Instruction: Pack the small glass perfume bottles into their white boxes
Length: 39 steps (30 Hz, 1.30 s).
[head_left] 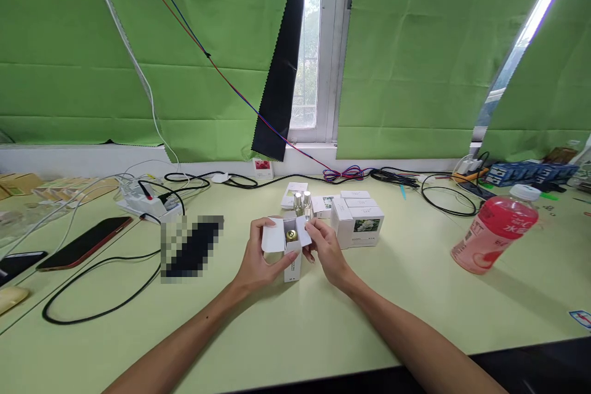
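A small white carton stands with its top flaps up, and a round gold cap shows inside it. My left hand is closed around the carton's left side, its thumb across the front. With thumb and fingers my right hand pinches the carton's right flap. Just behind stand small bottles with silver caps. To the right of my right hand is a group of white boxes, the front one printed with a white flower. What lies below the gold cap is hidden.
A pink drink bottle stands at the right. On the left lie a phone, a white power strip and a looping black cable. Blue boxes sit at the far right, and more cables run along the back wall.
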{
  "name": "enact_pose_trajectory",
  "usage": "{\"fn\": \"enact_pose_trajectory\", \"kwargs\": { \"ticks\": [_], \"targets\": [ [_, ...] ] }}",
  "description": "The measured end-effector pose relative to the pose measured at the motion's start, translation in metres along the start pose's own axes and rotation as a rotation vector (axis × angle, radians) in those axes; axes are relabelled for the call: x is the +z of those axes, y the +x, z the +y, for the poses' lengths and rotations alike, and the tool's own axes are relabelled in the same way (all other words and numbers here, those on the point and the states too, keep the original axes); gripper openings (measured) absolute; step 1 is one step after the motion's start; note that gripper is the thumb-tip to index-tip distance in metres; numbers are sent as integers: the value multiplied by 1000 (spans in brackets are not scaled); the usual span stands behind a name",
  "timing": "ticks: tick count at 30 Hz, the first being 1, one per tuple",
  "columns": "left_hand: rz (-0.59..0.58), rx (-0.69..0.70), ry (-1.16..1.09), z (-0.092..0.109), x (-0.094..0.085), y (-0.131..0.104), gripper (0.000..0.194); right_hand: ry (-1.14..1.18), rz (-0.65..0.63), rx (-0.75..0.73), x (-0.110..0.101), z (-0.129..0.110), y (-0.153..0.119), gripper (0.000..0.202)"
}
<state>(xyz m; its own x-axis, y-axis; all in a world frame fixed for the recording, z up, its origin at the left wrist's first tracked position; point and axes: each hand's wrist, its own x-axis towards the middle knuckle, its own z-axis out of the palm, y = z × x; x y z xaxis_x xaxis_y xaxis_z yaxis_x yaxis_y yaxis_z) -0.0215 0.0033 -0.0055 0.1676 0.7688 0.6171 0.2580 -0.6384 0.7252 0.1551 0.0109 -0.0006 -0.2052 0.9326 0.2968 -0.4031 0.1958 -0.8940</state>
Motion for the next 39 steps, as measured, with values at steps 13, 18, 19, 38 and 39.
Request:
{"fn": "enact_pose_trajectory", "kwargs": {
  "ticks": [13,18,19,38,39],
  "targets": [
    [8,29,92,1,-1,3,57,-58,-12,2,-1,4,3,39],
    [12,37,120,1,-1,2,58,-106,-29,5,0,2,2,39],
    [12,35,120,1,-1,2,58,-114,-31,6,0,2,1,40],
    [23,97,192,7,-1,6,48,-163,-81,-30,1,-1,0,42],
    [26,94,193,7,-1,7,48,-163,-83,-34,1,-1,0,42]
  ]
}}
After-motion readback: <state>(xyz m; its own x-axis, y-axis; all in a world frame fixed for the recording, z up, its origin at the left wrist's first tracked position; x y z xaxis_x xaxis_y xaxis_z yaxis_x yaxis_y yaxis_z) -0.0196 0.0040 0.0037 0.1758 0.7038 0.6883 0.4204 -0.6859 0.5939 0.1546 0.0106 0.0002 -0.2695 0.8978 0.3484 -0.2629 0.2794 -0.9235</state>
